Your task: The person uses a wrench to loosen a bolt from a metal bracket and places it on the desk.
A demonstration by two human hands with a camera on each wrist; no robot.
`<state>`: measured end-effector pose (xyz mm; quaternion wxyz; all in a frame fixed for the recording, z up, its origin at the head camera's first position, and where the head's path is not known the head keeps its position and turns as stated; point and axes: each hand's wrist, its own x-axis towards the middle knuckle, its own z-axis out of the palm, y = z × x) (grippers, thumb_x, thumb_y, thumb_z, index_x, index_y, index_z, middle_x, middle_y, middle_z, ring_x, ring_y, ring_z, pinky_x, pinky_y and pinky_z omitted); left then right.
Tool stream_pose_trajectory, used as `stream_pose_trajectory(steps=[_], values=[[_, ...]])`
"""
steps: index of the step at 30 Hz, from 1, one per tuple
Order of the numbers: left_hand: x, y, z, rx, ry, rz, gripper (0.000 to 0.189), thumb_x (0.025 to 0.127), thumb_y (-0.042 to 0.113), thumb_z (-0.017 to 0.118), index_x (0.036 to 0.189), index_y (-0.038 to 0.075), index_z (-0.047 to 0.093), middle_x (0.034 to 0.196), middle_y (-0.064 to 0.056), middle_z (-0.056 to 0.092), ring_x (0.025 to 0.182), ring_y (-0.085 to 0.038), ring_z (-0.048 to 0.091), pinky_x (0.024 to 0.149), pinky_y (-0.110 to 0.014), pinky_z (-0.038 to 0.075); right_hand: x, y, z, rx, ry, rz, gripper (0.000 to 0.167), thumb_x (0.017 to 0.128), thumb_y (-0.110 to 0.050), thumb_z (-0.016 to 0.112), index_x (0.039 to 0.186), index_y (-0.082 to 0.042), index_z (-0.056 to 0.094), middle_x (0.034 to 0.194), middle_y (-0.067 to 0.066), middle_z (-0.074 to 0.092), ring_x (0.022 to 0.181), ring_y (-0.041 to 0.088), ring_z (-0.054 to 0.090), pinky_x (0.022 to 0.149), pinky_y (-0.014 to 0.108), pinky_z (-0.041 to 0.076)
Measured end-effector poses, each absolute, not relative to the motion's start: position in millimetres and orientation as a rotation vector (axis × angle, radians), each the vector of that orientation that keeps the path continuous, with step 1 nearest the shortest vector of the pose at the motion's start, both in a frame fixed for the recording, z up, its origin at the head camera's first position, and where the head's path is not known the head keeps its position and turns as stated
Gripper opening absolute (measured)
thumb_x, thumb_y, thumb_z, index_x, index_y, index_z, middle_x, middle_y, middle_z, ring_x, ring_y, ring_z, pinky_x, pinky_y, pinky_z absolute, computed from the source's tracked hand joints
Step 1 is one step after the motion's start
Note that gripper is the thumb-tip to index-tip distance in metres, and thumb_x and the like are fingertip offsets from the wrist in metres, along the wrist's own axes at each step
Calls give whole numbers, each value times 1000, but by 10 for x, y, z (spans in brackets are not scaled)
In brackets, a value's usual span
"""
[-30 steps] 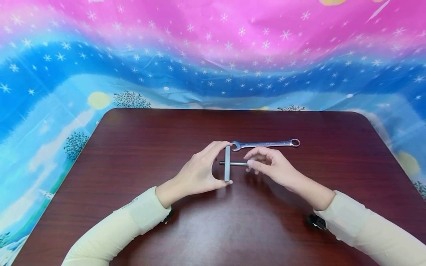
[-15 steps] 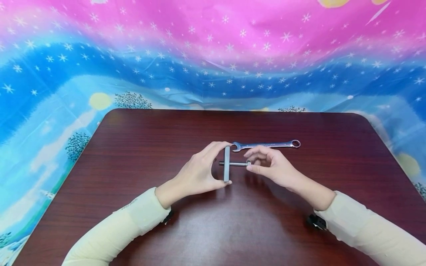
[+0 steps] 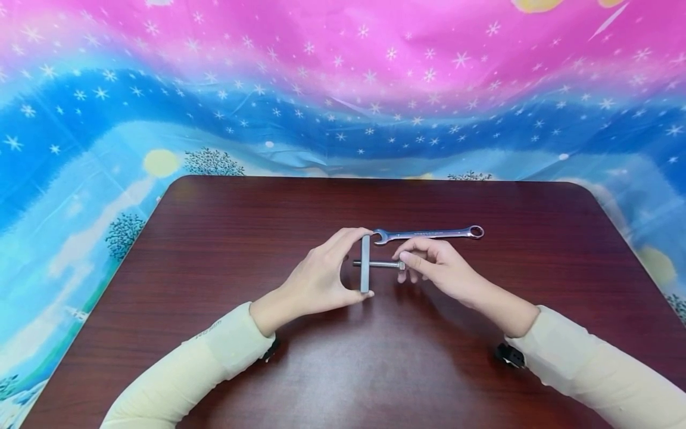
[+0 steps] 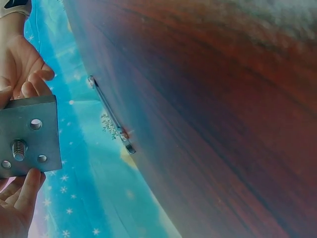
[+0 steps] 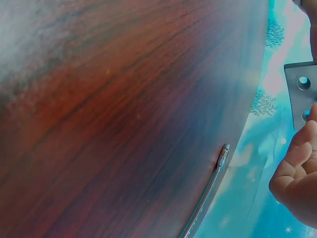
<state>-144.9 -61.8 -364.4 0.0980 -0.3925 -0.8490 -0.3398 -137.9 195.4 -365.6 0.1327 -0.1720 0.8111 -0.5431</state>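
My left hand [image 3: 316, 274] grips a square grey metal plate [image 3: 365, 264] by its far and near edges, holding it upright. Several round holes show in the plate [image 4: 30, 134] in the left wrist view. A long bolt [image 3: 384, 264] runs through the plate, and its threaded tip [image 4: 19, 149] pokes out on the left hand's side. At the bolt's hex head, my right hand [image 3: 436, 265] pinches with thumb and fingertips. In the right wrist view the curled right fingers [image 5: 297, 158] hide most of the bolt.
A combination wrench [image 3: 429, 233] lies on the dark red-brown wooden table [image 3: 257, 220], just beyond both hands, its open end near the left fingertips. Behind the table's far edge hangs a pink and blue snowflake cloth [image 3: 343, 89].
My right thumb and fingers have shifted around the bolt head, the thumb now higher on it, and the head shows more. The left hand and plate stay in place.
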Motion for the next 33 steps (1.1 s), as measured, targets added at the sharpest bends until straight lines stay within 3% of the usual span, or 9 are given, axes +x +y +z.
stream_pose_trajectory(steps=[6,11,17,22,29,33], values=[[-1446,-620,-3654,-1167,-2510,-1013,90,66,30,91,141,15,43,134,1,54,115,-12,59,93,-33,54,-1363,1950,-3655,-488,2364,-1597,18,96,-9,63,111,1,64,82,1,70,72,19,64,65,30,55],[-1447,-621,-3661,-1166,-2501,-1026,90,66,28,92,141,14,44,133,1,55,116,-17,60,94,-34,54,-1350,1956,-3674,-545,2402,-1568,27,89,-5,71,114,1,64,89,-1,67,77,12,63,67,26,53],[-1443,-613,-3667,-1173,-2504,-1013,89,66,31,91,140,16,44,134,2,55,116,-11,58,95,-32,54,-1378,1958,-3691,-489,2347,-1610,22,100,-11,58,114,5,63,82,14,69,69,24,63,64,34,56],[-1439,-615,-3671,-1167,-2518,-1009,89,67,32,91,141,16,43,135,2,54,117,-11,58,95,-31,54,-1389,1957,-3692,-494,2348,-1592,20,102,-13,54,109,2,64,76,11,70,66,27,62,61,34,54],[-1438,-625,-3674,-1154,-2534,-991,91,66,30,92,141,16,43,136,2,54,115,-11,58,92,-32,55,-1385,1970,-3706,-506,2385,-1591,23,92,-7,68,112,3,64,87,1,71,74,17,66,66,29,55],[-1443,-628,-3674,-1157,-2537,-990,91,66,30,92,141,16,43,135,2,54,115,-11,59,92,-31,55,-1393,1977,-3714,-552,2403,-1576,25,88,-6,72,112,0,65,89,3,68,74,15,64,66,28,54]])
